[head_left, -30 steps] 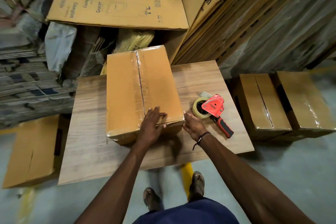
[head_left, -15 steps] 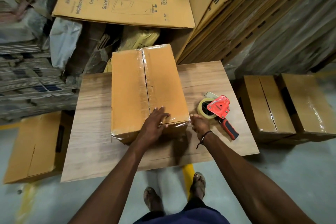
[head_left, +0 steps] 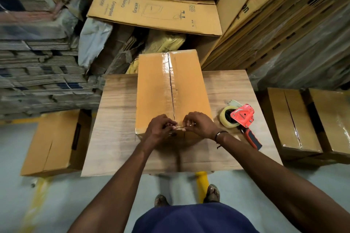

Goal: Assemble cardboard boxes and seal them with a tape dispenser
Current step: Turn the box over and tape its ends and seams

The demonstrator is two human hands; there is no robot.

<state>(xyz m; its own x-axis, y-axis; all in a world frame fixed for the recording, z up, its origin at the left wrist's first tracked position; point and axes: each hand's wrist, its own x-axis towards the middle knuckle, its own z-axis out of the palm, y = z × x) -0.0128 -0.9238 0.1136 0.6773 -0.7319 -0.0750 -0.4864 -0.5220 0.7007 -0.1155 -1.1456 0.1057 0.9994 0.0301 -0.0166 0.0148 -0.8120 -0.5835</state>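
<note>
A closed cardboard box (head_left: 157, 89) stands on the wooden table (head_left: 117, 138), with clear tape along its centre seam. My left hand (head_left: 159, 128) and my right hand (head_left: 200, 124) meet at the box's near top edge, right at the seam. The fingertips of both hands are curled and pinch the tape end there. A red tape dispenser (head_left: 243, 119) with a black handle lies on the table to the right of the box, untouched.
Two taped boxes (head_left: 295, 119) sit on the floor at the right, and another box (head_left: 55, 140) lies at the left. Flat cardboard sheets (head_left: 155, 9) and stacked bundles (head_left: 37, 73) crowd the far side. My feet stand just below the table's near edge.
My right hand has moved from the box's right corner onto its near top edge. My left hand, flat on the lid before, now curls its fingers. Both now pinch at the seam.
</note>
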